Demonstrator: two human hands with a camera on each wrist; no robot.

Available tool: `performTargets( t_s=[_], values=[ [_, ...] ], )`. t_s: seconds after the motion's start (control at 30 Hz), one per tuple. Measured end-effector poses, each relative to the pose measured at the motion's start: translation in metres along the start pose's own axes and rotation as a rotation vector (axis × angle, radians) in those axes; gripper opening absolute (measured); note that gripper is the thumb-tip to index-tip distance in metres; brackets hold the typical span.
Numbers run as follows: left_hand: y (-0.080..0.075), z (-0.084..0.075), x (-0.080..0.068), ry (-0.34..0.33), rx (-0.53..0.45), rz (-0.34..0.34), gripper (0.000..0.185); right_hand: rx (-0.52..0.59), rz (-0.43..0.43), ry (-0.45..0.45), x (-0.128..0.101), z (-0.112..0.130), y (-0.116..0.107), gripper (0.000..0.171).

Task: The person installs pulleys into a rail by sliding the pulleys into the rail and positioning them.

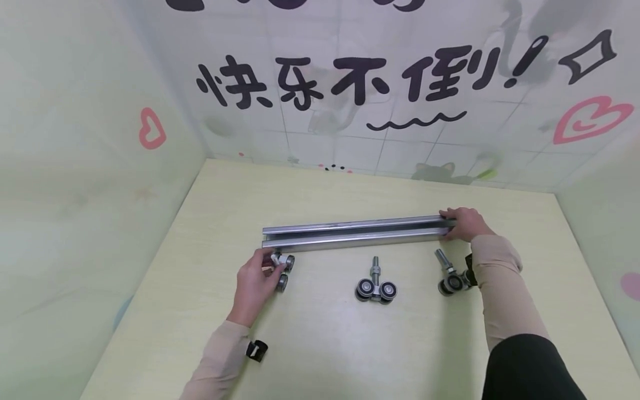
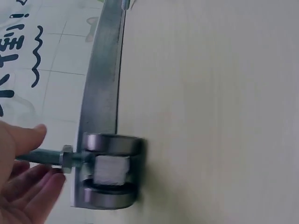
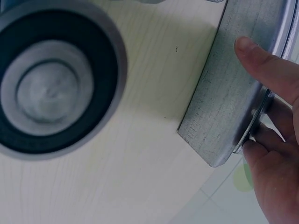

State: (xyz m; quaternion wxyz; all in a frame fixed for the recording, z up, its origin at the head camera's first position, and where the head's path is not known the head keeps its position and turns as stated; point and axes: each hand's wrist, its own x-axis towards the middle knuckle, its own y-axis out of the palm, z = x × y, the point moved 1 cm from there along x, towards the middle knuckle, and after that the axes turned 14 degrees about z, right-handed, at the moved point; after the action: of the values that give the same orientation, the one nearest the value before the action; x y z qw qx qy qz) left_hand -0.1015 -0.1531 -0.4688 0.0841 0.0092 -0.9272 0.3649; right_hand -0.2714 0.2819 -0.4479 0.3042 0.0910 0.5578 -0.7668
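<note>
While the right hand clasps the galvanised steel channel, the left hand pinches a threaded, black-wheeled roller.

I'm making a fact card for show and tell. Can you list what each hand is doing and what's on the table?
Left hand: holds a roller trolley by its bolt, at the rail's left end
Right hand: grips the right end of the metal rail
Table: two more roller trolleys, middle and right
Wall: black writing, pink hearts
</note>
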Motion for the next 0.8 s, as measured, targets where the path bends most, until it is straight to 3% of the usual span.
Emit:
performTargets(
  t_s=[0.1, 0.3, 0.8],
  values=[
    [0.0034, 0.0034, -0.0004, 0.011, -0.02, -0.06, 0.032, -0.002, 0.0, -0.001, -0.0006, 0.0009, -0.0001, 0.072],
    [0.0055, 0.0069, 0.0013, 0.087, 0.049, -0.148, 0.026, 0.004, 0.003, -0.002, 0.0001, -0.0003, 0.0002, 0.072],
    [0.0026, 0.009, -0.0029, 0.164, 0.088, -0.178, 0.023, 0.005, -0.004, -0.006, 0.0017, -0.0026, 0.0015, 0.071]
  ],
)
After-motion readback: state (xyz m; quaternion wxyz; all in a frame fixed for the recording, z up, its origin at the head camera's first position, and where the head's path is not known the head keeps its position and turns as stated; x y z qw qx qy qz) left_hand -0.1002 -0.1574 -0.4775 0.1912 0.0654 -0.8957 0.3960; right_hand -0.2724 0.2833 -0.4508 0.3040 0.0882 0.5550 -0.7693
